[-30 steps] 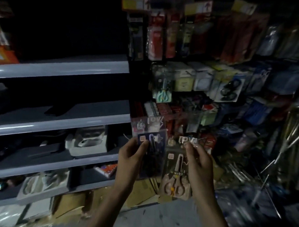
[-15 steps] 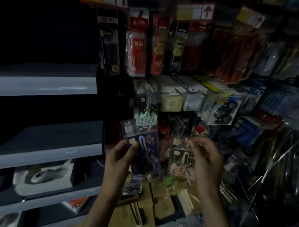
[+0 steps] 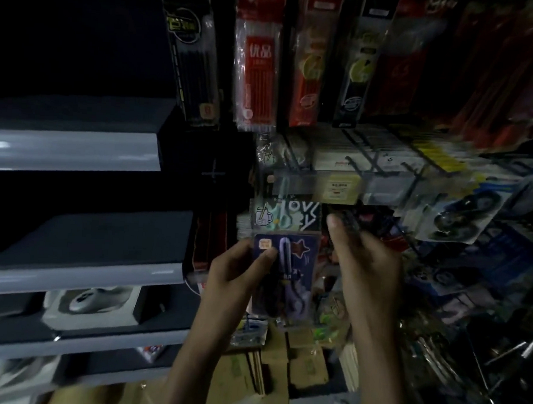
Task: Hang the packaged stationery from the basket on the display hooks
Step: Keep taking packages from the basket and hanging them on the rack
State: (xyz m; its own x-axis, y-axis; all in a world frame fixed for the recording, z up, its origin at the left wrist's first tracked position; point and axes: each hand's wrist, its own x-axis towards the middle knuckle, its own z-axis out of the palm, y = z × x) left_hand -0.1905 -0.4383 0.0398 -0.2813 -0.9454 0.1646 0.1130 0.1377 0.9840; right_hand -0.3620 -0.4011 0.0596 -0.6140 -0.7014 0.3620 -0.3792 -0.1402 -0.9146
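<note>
Blue-black gloom covers most of the shop aisle in front of us. Our left hand grips a dark blue blister pack of purple-handled scissors by its left edge. The thumb is pressed on the front near the top corner, and the other fingers are hidden behind the card. The pack is upright, low in front of the display wall, below a row of black wire display hooks.

Just above it, touching its top edge, is a pale header card with a mug drawing and black lettering. We cannot tell whether this card is in our grip or hanging.

Our right hand is raised just beside the pack, its fingers curled inward and the thumb tip uppermost. Blur hides the space under the fingers, so we cannot tell whether it holds anything.

Higher up hang a long red packet of pen refills and a narrow black packet of pens. To our left run grey metal shelves, one of them carrying a white tray with a grey rounded object. Brown cardboard boxes sit low down between our forearms.
</note>
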